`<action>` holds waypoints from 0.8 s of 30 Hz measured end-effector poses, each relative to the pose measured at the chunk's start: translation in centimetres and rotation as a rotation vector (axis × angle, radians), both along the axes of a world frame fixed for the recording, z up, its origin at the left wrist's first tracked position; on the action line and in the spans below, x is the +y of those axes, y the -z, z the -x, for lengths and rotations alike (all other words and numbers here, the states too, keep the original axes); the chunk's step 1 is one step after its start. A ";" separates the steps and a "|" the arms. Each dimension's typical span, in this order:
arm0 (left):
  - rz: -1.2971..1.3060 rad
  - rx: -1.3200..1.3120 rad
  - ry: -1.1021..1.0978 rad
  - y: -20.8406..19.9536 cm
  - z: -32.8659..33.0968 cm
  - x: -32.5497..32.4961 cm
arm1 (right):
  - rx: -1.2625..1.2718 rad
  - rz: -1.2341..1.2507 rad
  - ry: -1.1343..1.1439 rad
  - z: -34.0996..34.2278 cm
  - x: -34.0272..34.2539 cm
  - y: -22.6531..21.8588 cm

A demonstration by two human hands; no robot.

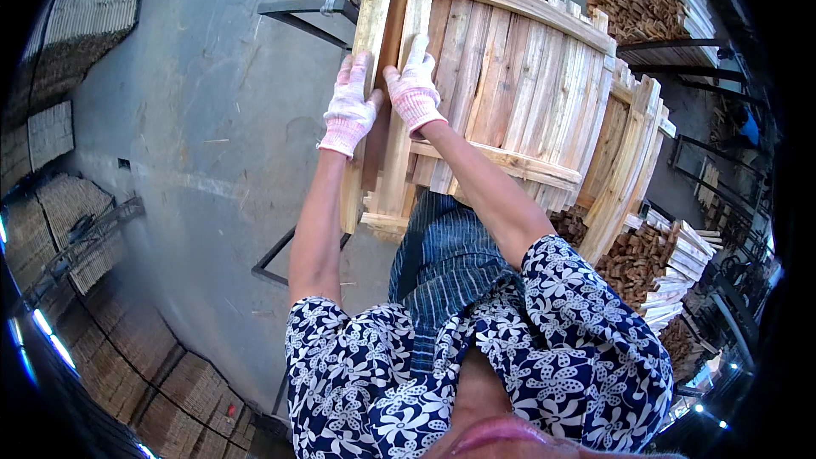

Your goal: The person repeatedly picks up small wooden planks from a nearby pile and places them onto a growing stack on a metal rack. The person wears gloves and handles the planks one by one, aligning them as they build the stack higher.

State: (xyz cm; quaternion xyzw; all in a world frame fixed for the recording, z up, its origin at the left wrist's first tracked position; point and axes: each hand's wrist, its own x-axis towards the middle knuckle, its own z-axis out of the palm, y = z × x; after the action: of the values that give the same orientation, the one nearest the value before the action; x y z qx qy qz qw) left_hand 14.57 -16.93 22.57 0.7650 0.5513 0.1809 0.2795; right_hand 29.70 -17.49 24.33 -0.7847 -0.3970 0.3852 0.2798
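Both my hands wear whitish-pink knitted gloves. My left hand (349, 110) is closed over a long pale wooden plank (374, 13), its thumb at the plank's right edge. Close beside it, my right hand (413, 93) grips a second pale plank (417, 0), thumb toward the left. A darker reddish-brown strip (394, 25) shows in the gap between these planks. They lie at the left end of a stack of slatted wooden boards (501, 68), which has crosspieces along its far and near edges. The undersides of my fingers are hidden.
Dark metal frame bars (310, 7) stick out left of the stack. More slatted boards (625, 153) stand at the right, near piles of wood pieces (637, 259). Bundled wood stacks (89, 8) line the left side of the grey floor (212, 110).
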 end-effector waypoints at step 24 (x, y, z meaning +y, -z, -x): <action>-0.130 0.051 -0.013 0.7 -1.6 2.1 | -0.006 -0.146 0.183 -0.2 1.5 2.1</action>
State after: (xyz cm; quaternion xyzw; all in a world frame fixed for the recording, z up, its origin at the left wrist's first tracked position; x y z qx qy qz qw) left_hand 16.19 -14.85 21.88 0.7823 0.5503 0.1987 0.2137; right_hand 29.92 -15.96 22.21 -0.7963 -0.3517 0.3259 0.3689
